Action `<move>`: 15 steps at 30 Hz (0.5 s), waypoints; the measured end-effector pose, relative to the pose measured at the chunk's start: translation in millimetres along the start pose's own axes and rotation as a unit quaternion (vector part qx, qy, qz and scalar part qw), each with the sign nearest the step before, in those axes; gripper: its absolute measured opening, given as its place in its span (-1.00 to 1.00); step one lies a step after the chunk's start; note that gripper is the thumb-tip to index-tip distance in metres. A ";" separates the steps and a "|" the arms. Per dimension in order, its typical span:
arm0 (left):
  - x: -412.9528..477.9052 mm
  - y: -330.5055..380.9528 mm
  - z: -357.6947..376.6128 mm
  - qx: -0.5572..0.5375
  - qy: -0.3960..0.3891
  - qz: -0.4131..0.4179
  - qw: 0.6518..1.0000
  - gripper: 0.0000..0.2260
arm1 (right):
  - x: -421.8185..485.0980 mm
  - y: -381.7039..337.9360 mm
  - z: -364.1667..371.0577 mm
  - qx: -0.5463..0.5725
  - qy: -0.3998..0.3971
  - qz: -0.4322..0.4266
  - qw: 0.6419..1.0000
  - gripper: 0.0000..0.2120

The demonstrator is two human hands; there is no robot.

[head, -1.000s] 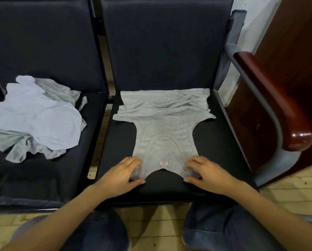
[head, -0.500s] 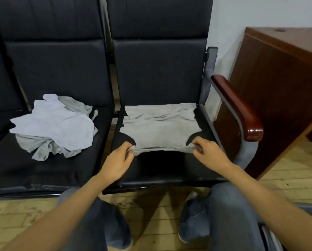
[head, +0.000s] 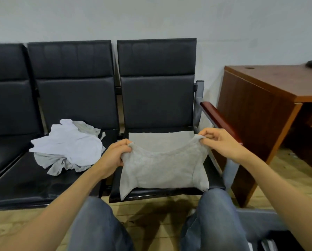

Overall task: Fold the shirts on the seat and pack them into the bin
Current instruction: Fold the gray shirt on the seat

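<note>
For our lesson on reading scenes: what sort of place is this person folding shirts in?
Likely an office or waiting room: joined black padded seats stand against a plain wall, a brown wooden desk sits beside them, and the floor is wood plank.

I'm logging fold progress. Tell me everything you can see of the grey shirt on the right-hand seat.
The grey shirt looks like soft, thin light-grey knit, with a scooped, banded neckline facing the camera. Its far part lies flat on the black seat. The neckline end is raised off it, with the left hand and right hand each gripping a shoulder beside the neckline. One corner hangs over the seat's front edge.
</note>
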State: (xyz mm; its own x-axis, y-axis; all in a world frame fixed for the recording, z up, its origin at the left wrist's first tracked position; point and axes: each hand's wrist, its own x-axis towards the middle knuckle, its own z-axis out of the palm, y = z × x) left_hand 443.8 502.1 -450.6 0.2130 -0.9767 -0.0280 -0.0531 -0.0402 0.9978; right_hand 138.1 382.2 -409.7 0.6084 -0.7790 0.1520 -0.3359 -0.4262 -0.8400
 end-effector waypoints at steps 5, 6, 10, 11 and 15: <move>36.9 -1.6 -5.1 0.080 0.051 0.002 0.995 -0.86 | 39.9 20.6 11.7 -0.028 0.021 0.056 0.998 -0.90; 49.6 -3.4 -6.6 0.083 0.066 0.003 0.994 -0.87 | 53.6 26.5 13.1 -0.022 0.030 0.072 0.997 -0.89; 123.6 -5.9 -18.2 0.080 0.109 0.006 0.991 -0.88 | 128.8 47.9 7.5 -0.004 0.073 0.115 0.991 -0.89; 146.5 -6.8 -21.6 0.082 0.115 0.007 0.990 -0.90 | 150.8 53.7 5.2 -0.007 0.076 0.121 0.990 -0.88; 241.8 -30.9 -32.4 0.121 0.150 -0.025 0.981 -0.97 | 238.2 95.9 10.0 -0.014 0.081 0.165 0.983 -0.90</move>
State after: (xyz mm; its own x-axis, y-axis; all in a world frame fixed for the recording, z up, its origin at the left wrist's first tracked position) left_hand 528.6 274.1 -486.3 0.4961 -0.8680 -0.0223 -0.2568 -0.1712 0.9512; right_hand 258.0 160.4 -459.3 0.3413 -0.9389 -0.0437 -0.5171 -0.1487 -0.8429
